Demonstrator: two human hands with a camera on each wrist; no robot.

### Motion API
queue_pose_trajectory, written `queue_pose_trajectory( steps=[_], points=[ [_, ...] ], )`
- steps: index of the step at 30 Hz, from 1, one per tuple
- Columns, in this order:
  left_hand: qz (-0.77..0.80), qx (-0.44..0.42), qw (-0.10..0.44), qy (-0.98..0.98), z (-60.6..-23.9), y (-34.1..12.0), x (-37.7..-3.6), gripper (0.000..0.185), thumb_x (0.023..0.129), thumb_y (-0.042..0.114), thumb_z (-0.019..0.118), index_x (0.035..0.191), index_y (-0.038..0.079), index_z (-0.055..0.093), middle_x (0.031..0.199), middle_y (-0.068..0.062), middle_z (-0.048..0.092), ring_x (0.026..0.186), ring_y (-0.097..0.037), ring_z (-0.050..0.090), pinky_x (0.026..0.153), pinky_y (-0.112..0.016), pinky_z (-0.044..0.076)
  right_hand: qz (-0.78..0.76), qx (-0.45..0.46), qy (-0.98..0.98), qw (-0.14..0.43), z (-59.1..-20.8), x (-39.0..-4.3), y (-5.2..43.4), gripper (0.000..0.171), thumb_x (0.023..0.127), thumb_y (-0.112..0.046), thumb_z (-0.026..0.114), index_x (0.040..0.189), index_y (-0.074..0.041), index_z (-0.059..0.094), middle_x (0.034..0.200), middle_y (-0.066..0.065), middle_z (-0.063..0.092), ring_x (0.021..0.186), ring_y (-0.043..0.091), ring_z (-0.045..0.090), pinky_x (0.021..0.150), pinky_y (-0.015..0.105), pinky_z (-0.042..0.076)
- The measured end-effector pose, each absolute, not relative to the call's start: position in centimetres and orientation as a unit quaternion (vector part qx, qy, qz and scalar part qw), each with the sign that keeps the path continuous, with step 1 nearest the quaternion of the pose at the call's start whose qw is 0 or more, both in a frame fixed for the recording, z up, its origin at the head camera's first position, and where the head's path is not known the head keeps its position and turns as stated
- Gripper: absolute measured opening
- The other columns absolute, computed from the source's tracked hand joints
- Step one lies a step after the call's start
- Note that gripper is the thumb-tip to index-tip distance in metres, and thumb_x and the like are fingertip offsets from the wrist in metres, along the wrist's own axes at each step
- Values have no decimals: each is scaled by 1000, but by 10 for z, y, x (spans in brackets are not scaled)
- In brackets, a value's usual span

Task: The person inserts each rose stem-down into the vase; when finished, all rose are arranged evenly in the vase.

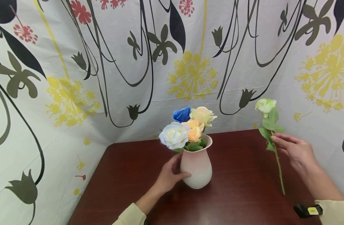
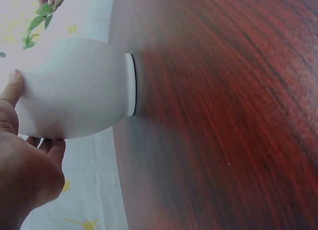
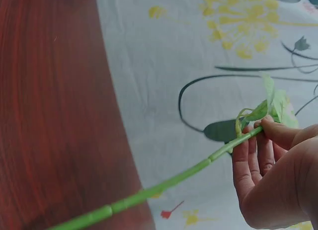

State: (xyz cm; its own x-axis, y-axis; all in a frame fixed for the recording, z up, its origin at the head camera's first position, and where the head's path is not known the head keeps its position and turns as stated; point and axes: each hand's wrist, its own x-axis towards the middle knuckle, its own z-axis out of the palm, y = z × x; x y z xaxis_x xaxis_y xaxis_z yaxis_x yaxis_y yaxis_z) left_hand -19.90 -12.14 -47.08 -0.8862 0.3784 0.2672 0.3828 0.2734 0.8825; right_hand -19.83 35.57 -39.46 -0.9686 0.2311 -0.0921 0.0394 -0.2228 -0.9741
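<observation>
**A:** Start on the left. What is the left hand (image 1: pixel 168 178) doing?

**B:** It rests against the vase (image 1: pixel 196 167), thumb on the near side of the belly, fingers curled round the side away from the right hand. The vase stands upright on the table (image 1: pixel 127 181), about midway between the left and right edges and closer to the far edge than the near one.

**A:** Does the left wrist view add anything?

**B:** Yes. There the vase's (image 2: pixel 74 88) foot ring sits flat on the wood, and the thumb lies pressed on the belly with fingertips showing beneath. It hides the blooms, though; only the head view shows them.

**A:** How many blooms?

**B:** Four in the vase: a pale blue-white rose (image 1: pixel 174 135), a deep blue rose (image 1: pixel 181 114), a peach rose (image 1: pixel 195 130) and a cream rose (image 1: pixel 202 115).

**A:** And on the right?

**B:** The right hand (image 1: pixel 296 152) pinches a fifth flower, a green-white rose (image 1: pixel 265 105), by its stem just under the leaves, held upright above the table's right edge, well apart from the vase. The lower end of the stem hangs free.

**A:** What does the right wrist view give?

**B:** The pinch itself: thumb on top of the stem (image 3: pixel 164 185), fingers curled beneath. The bloom is mostly hidden there.

**A:** Totals?

**B:** One vase, five roses, two hands.
</observation>
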Motion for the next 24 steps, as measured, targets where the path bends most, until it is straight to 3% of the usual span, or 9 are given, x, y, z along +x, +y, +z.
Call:
queue_pose_trajectory(
  steps=[10,17,24],
  points=[
    [-555,-237,0,-797,-470,-122,-199,79,90,35,87,158,36,46,157,9,53,140,-18,55,112,-46,50,852,-21,-522,32,-372,-195,336,22,104,-3,66,97,-15,84,95,-5,80,87,7,76,73,22,61],
    [-555,-234,-3,-798,-470,-122,-199,80,90,35,88,158,36,46,157,9,53,140,-18,55,112,-44,50,910,80,-408,10,-364,-195,326,30,108,8,50,101,0,78,102,12,80,92,23,79,77,37,65],
    [-555,-236,-1,-797,-470,-122,-199,80,90,35,88,158,36,46,157,9,53,140,-18,55,112,-44,50,939,127,-319,-5,-349,-190,311,31,108,12,44,109,9,75,110,21,77,97,34,78,82,45,65]
  ],
)
